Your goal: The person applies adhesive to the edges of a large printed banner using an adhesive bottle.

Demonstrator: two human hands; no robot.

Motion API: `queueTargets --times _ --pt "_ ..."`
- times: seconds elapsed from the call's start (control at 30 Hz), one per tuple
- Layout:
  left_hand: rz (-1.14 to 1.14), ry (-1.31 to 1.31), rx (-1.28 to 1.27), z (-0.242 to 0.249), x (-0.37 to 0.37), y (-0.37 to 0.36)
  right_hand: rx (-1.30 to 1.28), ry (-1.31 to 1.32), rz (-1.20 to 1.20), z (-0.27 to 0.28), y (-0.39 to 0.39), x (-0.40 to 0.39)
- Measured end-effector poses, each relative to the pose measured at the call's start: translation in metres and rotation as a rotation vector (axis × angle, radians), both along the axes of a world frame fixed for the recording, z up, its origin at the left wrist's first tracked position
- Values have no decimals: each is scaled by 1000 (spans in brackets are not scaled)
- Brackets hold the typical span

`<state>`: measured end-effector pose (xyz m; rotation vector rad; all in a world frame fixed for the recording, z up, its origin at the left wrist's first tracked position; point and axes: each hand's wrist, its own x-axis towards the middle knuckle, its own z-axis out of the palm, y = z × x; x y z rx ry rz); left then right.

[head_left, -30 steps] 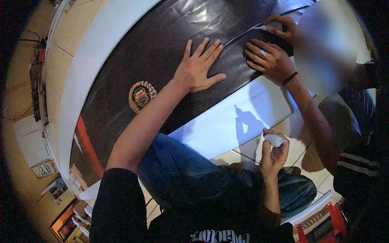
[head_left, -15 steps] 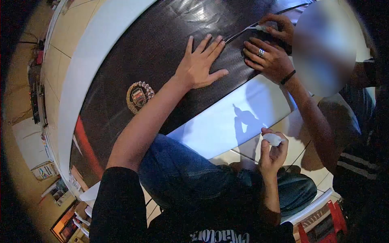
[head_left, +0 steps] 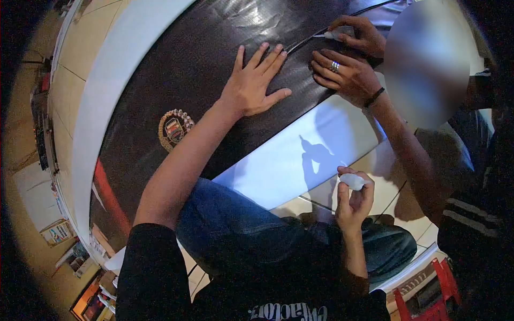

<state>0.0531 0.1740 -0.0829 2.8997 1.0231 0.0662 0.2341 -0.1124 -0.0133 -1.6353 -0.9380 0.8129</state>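
My left hand (head_left: 256, 83) lies flat, fingers spread, on a dark brown leather-like sheet (head_left: 214, 59). Its fingertips reach close to a seam line in that sheet. Lower right, my right hand (head_left: 353, 203) holds a small white squeeze bottle (head_left: 352, 182) between thumb and fingers, away from the sheet. Across from me, a co-worker's hand (head_left: 367, 35) grips a similar pale bottle (head_left: 338, 34) with its thin nozzle at the seam. The co-worker's ringed hand (head_left: 348, 75) rests palm down on the sheet.
A round badge with a beaded rim (head_left: 175, 130) lies on the sheet beside my left forearm. The sheet covers a white curved surface (head_left: 115, 80). A red plastic stool (head_left: 428, 294) stands at the lower right. Tiled floor shows around.
The whole view has shifted slightly, so everything sits a little further left. My left hand stays flat on the sheet, and my right hand keeps the bottle.
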Motion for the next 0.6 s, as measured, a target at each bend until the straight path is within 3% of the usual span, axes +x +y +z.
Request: queueTargets --times 0.6 --pt "7 36 -12 2 -6 -1 -5 -13 -5 3 2 -1"
